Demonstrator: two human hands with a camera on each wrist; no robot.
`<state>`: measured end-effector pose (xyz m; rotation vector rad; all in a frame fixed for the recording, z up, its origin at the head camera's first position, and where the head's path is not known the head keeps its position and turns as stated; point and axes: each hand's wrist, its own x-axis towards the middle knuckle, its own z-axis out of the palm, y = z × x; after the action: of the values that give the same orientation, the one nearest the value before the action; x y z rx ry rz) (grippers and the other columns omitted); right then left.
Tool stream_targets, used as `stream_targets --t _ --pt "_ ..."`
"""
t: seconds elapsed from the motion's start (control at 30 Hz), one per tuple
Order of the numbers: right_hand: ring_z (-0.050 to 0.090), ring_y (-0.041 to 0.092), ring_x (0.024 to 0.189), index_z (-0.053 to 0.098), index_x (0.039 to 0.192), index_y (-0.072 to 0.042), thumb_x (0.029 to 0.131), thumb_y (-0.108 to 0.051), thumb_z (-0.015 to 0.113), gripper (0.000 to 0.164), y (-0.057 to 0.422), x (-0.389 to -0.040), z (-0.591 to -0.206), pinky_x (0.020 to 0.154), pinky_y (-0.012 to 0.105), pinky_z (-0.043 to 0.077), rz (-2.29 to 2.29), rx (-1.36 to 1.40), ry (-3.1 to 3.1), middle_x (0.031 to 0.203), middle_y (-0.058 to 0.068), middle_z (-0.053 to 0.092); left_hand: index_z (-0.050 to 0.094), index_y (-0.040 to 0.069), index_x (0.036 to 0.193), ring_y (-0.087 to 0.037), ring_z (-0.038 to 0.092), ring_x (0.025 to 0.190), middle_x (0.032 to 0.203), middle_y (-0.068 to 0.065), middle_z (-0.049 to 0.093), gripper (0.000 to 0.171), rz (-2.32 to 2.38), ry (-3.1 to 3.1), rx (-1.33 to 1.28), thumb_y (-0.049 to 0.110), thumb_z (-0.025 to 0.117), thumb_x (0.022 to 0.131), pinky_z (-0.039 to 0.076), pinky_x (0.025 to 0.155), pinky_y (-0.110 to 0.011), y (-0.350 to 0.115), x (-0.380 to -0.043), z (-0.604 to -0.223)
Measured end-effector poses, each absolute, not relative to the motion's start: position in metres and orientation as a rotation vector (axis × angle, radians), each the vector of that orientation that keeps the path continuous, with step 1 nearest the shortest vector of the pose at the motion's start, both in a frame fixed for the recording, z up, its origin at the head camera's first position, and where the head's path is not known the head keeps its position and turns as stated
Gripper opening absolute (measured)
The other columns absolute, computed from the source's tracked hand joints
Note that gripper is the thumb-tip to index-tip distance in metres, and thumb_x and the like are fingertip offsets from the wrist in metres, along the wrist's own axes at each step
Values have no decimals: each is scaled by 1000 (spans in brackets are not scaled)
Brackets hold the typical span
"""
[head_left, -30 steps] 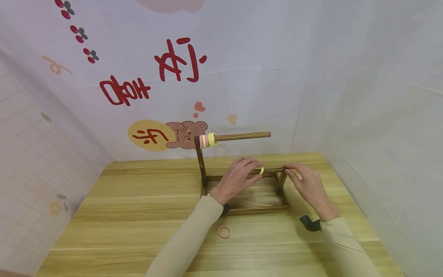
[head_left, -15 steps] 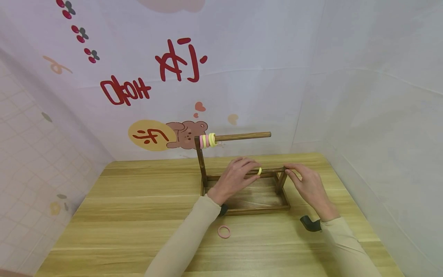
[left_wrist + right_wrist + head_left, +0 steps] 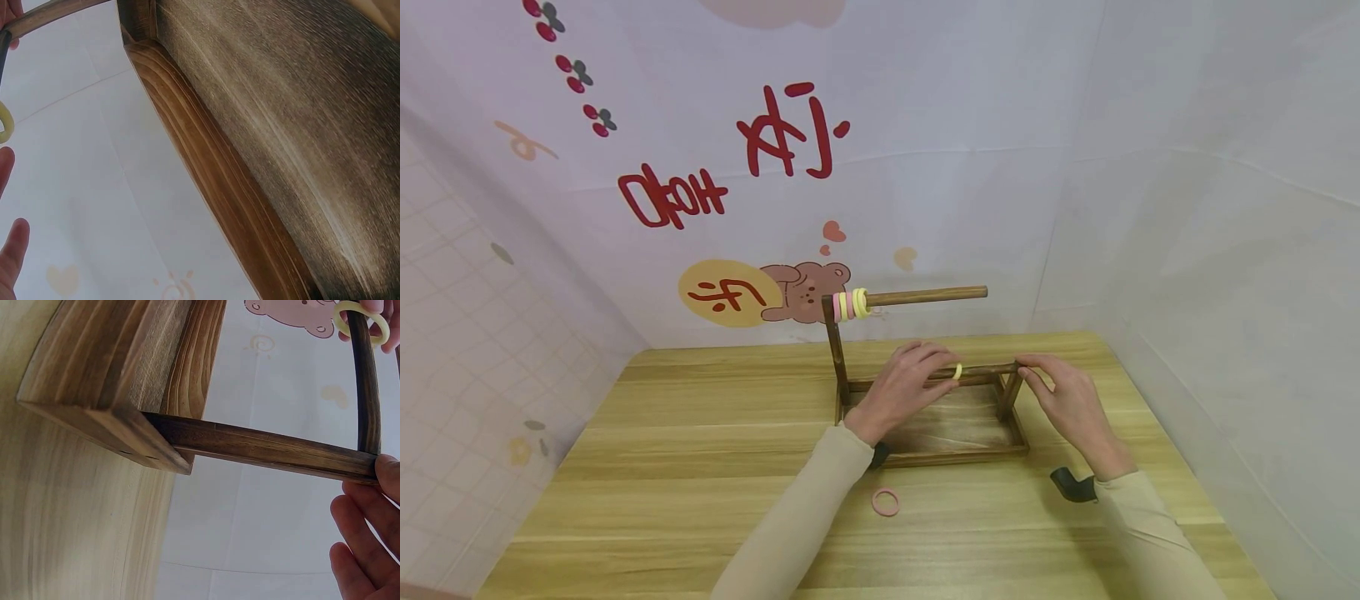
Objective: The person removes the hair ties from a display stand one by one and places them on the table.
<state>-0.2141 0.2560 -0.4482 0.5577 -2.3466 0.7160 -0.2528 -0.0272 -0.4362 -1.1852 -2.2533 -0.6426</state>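
Observation:
My left hand (image 3: 904, 385) pinches a pale yellow ring (image 3: 958, 372) between thumb and fingers. In the right wrist view the yellow ring (image 3: 361, 322) goes around the lower dark wooden bar (image 3: 367, 394) of a two-bar rack. With thumb and fingertips, my right hand (image 3: 1067, 398) grips the rack's short post (image 3: 1011, 390) at its top corner, where the bar joins it. Several pink and yellow rings (image 3: 850, 304) are bunched at the left end of the upper bar (image 3: 928, 296). The left wrist view shows only a sliver of the yellow ring (image 3: 5, 122).
The rack's shallow wooden tray (image 3: 955, 457) stands on the wood-grain table (image 3: 715, 467). A pink ring (image 3: 885, 502) lies in front of it. A printed white cloth (image 3: 970, 183) closes off the back and sides. Black wrist fittings (image 3: 1072, 485) stick out by the sleeves.
My left hand has slid the yellow ring a little leftward along the lower bar. The right hand keeps its grip at the corner, and the pink ring on the table has not moved.

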Motion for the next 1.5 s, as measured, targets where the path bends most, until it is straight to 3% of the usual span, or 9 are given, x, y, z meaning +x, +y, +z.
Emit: stream_targets --t 1.23,1.5 --pt "73 41 98 75 113 0 89 1 78 23 255 -214 -448 80 58 57 717 561 -2334 108 18 76 74 11 123 -18 66 114 121 -3 72 36 -618 -2220 -1177 20 84 90 46 110 -43 -48 -247 -437" --pt "73 41 98 75 112 0 89 1 78 23 255 -214 -447 80 57 57 713 563 -2330 107 19 76 75 13 123 -18 66 112 120 -2 71 34 -604 -2231 -1173 20 83 92 49 106 -37 -51 -248 -437"
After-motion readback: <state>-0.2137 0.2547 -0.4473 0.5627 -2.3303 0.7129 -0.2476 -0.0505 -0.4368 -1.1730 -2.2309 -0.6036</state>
